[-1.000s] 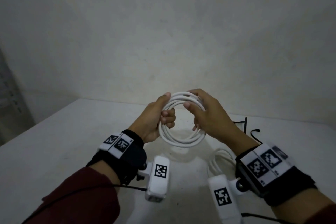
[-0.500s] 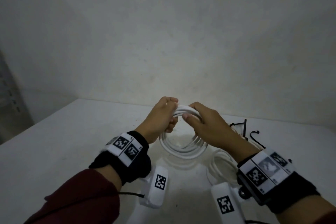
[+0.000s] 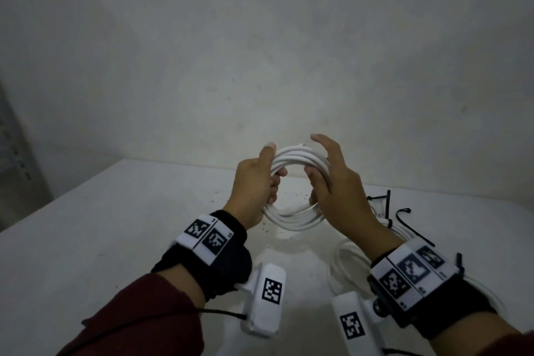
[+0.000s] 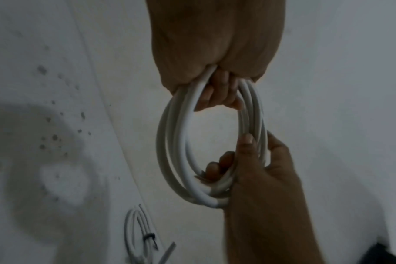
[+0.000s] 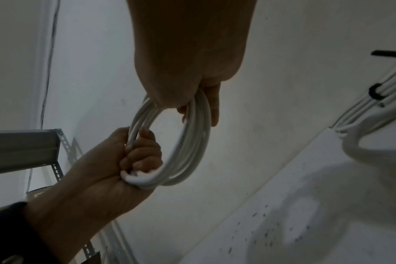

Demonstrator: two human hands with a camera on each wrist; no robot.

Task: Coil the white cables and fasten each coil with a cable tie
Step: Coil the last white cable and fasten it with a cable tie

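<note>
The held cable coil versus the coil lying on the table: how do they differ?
The held coil is gripped by the left hand and right hand above the table; the table coil lies flat. The table coil carries a black cable tie; the held coil shows none. Both are white.

The coiled cable (image 3: 291, 217) is plain white, as is the second coil (image 3: 344, 257) on the white desk (image 3: 86, 225), which is speckled with small dark flecks. The cable ties (image 3: 410, 224) are black. Black wristbands (image 3: 219, 263) carry white tags with black-and-white square codes; the sleeves (image 3: 138, 321) are dark red.
</note>
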